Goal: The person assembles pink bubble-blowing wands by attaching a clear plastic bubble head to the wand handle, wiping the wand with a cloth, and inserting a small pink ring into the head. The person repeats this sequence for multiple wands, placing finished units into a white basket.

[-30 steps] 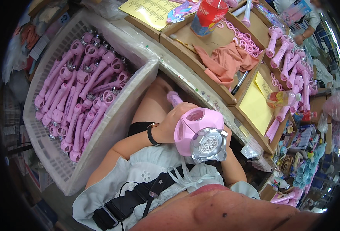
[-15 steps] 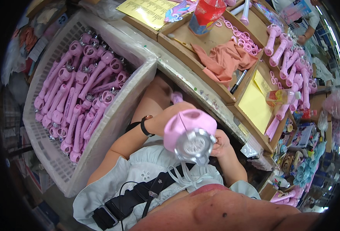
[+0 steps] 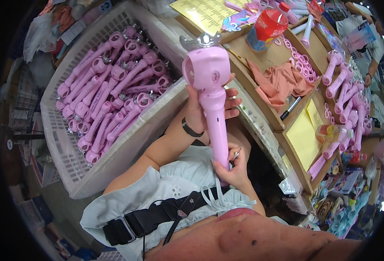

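Note:
A pink toy wand [image 3: 218, 130] stands almost upright in front of me, its silver crown [image 3: 202, 40] at the top and a round hollow head below that. My left hand [image 3: 195, 111] is wrapped behind the wand's neck, its fingers showing on the right side. Lower down, my right hand [image 3: 235, 169] grips the bottom of the handle with thumb and fingers. A small, thin, pointed thing shows between its fingers; I cannot make out what it is. A dark wristband [image 3: 191, 129] sits on my left wrist.
To the left, a white plastic basket [image 3: 65, 172] holds many similar pink wands [image 3: 109, 89]. Cardboard trays on the right hold an orange cloth [image 3: 281, 82], pink rings [image 3: 303, 65], a black marker [image 3: 290, 108], a red-labelled bottle [image 3: 266, 28] and more wands [image 3: 346, 93]. Someone stands at the far right.
The wand has swung from its crown facing me to upright, crown away from me. My left hand now shows behind its neck, and my right hand has moved down to the handle's bottom.

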